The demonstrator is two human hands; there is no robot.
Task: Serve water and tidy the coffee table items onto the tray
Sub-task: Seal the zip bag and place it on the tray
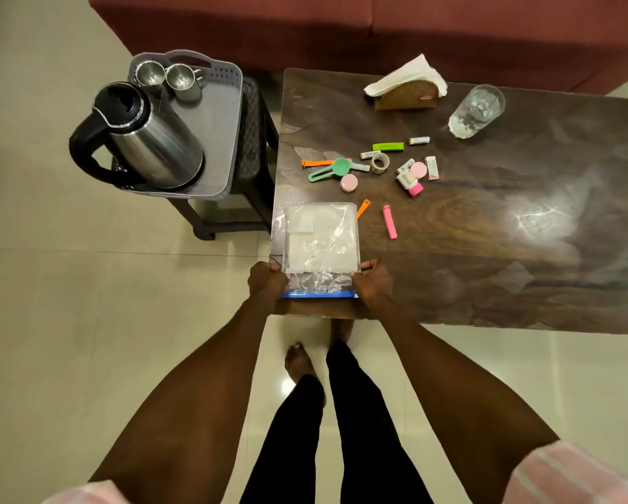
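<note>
While your left hand (267, 281) and right hand (372, 280) pinch the zip bag (321, 241) at the desk's (487, 231) near-left corner, its long axis runs away from you.

Labels on the small batteries (419, 140) are too small to read.

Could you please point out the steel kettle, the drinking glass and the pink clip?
steel kettle (152, 140), head view, on its steel body.
drinking glass (476, 110), head view, on its clear wall.
pink clip (389, 222), head view, mid-length.
</note>
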